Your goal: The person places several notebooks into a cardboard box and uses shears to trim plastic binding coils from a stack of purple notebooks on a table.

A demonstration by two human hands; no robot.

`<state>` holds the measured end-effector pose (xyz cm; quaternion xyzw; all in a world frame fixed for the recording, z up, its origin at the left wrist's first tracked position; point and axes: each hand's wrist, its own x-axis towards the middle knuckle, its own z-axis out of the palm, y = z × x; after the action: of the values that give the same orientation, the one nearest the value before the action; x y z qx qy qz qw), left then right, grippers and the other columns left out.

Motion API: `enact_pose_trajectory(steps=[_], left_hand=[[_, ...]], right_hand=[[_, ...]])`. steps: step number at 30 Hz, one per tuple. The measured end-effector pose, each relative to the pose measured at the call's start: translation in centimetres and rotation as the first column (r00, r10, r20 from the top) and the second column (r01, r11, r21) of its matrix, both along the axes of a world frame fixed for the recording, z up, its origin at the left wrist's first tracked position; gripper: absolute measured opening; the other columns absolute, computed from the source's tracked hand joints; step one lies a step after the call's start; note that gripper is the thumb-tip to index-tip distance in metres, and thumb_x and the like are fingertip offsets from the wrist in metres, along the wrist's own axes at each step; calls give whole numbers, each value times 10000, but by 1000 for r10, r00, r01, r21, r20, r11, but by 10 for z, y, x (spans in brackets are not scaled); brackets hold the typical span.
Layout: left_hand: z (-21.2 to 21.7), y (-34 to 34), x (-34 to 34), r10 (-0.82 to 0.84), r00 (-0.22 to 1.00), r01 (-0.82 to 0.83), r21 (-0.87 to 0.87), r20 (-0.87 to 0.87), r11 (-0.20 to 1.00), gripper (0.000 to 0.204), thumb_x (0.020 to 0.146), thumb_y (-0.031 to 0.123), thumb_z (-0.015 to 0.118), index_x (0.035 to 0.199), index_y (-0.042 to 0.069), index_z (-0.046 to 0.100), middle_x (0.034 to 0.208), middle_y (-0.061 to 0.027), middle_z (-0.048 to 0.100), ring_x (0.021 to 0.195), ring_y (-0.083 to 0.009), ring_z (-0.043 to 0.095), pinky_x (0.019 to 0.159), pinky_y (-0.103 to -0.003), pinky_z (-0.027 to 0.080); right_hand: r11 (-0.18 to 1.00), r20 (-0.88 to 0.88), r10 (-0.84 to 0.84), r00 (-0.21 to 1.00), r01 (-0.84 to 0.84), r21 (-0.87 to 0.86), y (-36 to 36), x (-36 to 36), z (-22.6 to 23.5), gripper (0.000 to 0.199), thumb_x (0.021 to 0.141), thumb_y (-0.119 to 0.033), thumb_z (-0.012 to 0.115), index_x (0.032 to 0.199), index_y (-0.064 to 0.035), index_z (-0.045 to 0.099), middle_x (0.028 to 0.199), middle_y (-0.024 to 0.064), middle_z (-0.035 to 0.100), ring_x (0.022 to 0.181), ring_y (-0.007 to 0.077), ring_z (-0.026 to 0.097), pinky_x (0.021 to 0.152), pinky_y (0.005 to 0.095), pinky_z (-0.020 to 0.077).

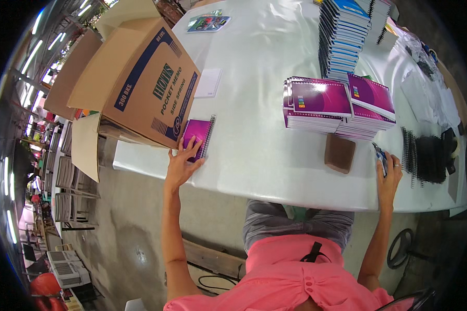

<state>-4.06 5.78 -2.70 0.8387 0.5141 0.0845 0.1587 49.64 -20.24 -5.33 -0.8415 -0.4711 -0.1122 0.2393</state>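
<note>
My left hand (182,163) lies with spread fingers on a purple spiral notebook (196,133) by the table's near left edge, beside a large cardboard box. The notebook's coil runs along its right side. At the right, my right hand (390,179) is closed around a small dark blue and black tool (380,154); its kind is hard to make out. Left of that hand sits a brown block (340,153). Behind the block are stacks of purple spiral notebooks (321,98), arranged side by side.
The open cardboard box (150,83) stands at the left, flaps out. A white notepad (208,83) lies beside it, packaged items (208,23) farther back. Tall stacks of blue-edged notebooks (343,41) rise at the far right. Black coils (430,158) and clear plastic bags (430,90) line the right side.
</note>
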Motion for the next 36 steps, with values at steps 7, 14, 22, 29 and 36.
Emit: enact_pose_trajectory(steps=[7,14,22,29,36], left_hand=[[-6,-6,7,72,990,-65,-61,122,996,617,866,328,677,1436,231,461,1544,-50,357,1486,-325,113,1130,-605,43],[-3,-7,13,60,997,-59,-15,41,998,617,866,273,669,1439,201,452,1544,-72,350,1470,-349,175,1140,-560,144],[1,-6,11,71,997,-73,-31,-41,997,641,860,266,669,1452,210,428,1545,-70,345,1464,-361,182,1132,-582,155],[42,-23,107,-145,988,109,400,61,910,875,796,411,728,1504,121,304,1558,-138,288,1459,-385,165,1129,-593,157],[77,-19,275,-497,864,358,594,82,721,802,796,409,718,1456,106,377,1514,-125,363,1442,-339,236,1128,-589,207]], right_hand=[[1000,24,10,1000,-10,-5,3,0,-7,399,943,-249,592,1297,-70,547,1276,150,514,1210,315,460,1036,442,313],[999,25,32,999,-32,18,4,-1,-6,410,937,-251,603,1304,-78,542,1287,144,507,1217,311,456,1039,439,313],[1000,25,20,999,-20,9,4,-3,-8,418,925,-232,623,1309,-90,543,1295,141,506,1215,313,458,1044,440,316],[1000,37,3,999,-4,6,1,1,-9,428,921,-237,625,1310,-81,537,1310,144,499,1224,315,444,1064,457,283],[979,149,3,989,-33,200,-5,-19,11,373,921,-233,626,1246,-56,582,1348,132,468,1235,327,413,1068,468,276]])
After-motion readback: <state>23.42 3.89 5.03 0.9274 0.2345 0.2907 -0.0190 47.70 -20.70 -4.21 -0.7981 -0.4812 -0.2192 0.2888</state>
